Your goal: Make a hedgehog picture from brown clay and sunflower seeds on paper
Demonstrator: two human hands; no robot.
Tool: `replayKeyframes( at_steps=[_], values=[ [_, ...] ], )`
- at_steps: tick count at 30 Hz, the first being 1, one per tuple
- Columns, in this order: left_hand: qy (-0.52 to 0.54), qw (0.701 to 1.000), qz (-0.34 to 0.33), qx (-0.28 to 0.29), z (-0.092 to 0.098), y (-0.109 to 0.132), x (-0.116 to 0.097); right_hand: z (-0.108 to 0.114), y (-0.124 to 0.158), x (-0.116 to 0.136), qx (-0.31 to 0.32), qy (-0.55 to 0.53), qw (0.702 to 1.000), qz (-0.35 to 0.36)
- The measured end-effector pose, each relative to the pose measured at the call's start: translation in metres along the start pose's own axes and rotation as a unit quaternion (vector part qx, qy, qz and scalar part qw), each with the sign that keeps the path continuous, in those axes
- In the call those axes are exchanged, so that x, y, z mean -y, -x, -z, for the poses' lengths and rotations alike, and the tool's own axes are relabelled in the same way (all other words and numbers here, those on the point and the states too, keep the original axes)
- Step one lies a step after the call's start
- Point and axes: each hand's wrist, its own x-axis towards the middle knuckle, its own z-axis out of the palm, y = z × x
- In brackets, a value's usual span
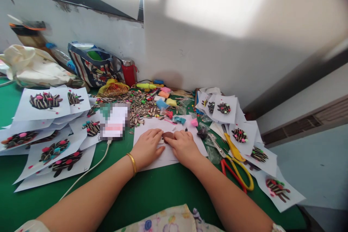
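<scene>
A small lump of brown clay (pixel 168 136) lies on a white sheet of paper (pixel 152 127) on the green table. My left hand (pixel 146 148), with a gold bangle at the wrist, rests on the paper with its fingers pressed against the left side of the clay. On the other side, my right hand (pixel 184 145) presses its fingertips onto the clay. Both hands are closed in around the lump and partly hide it.
A pile of striped sunflower seeds (pixel 136 107) and coloured clay bits (pixel 163 98) lies behind the paper. Finished hedgehog sheets (pixel 49 148) stack at left and others (pixel 241 134) at right. Yellow and red scissors (pixel 236 163) lie at right. A cabled phone (pixel 114 121) and a striped bag (pixel 92 65) sit at back left.
</scene>
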Motion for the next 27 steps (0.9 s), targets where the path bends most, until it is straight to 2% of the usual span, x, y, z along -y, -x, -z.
replayKeyframes(
  at_steps=[7, 27],
  values=[
    [0.011, 1.0, -0.006, -0.01, 0.0, -0.001, 0.001, 0.0, -0.003, 0.001, -0.024, -0.01, 1.0, -0.007],
    [0.024, 0.999, -0.011, -0.027, -0.004, 0.0, 0.003, -0.005, -0.011, 0.0, -0.016, -0.013, 1.0, -0.013]
  ],
)
